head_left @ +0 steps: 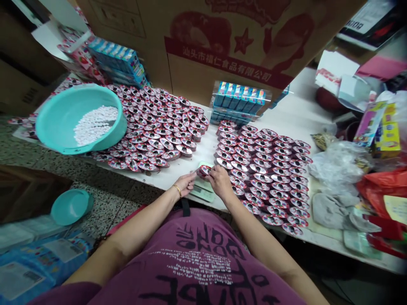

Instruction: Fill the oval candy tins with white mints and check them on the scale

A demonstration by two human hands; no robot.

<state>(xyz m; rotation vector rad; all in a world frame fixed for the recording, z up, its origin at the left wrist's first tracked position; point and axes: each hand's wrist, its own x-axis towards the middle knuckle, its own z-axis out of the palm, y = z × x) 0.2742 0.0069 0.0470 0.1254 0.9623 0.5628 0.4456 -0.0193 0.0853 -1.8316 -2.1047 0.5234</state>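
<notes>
At the table's front edge, my right hand (220,180) grips a small red oval container (204,170) with a dark hole in its top. It is over a pale green flat device (203,190) that looks like a small scale. Close by on the left, my left hand (186,184), with a gold bangle on the wrist, has its fingers pinched together near the container's left end; what they hold is too small to make out. Rows of similar oval containers (262,178) stand right of my hands, and a looser crowd of them (159,127) stands to the left.
A turquoise basin (47,123) with small white pieces stands on the left. Behind are a large cardboard box (197,76) and wrapped packs of blue boxes (238,99). Plastic bags (340,165) and a grey cloth (330,210) lie at the right. A smaller basin (71,207) is lower left.
</notes>
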